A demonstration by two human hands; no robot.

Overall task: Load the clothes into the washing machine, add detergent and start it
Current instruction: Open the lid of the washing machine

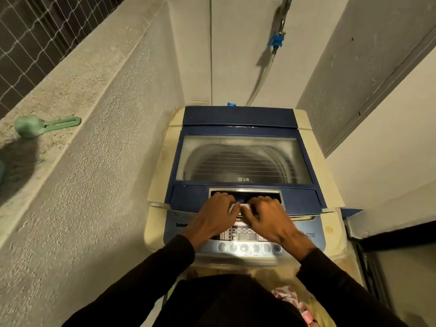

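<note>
Nearest to the camera, low at the right of the frame, some clothes [286,297] with a pink and white pattern lie in a heap below the person's dark sleeves; they look soft and light, so a loose handful taken anywhere should lift them, and I cannot tell what they lie in. Further on is the washing machine [245,161], with its control panel [245,234] at the front edge. Both hands rest at the recessed handle [245,193] of the lid [243,159]: the left hand [215,215] and the right hand [267,218] have their fingers curled into or over the recess, side by side, thumbs close together. The lid seems still down. It is stiff, probably glass in a plastic frame and somewhat heavy, so the handle is the correct place to hold. Through the window the drum [240,161] looks empty. Far left, a green scoop [44,126] lies on the ledge [70,90].
</note>
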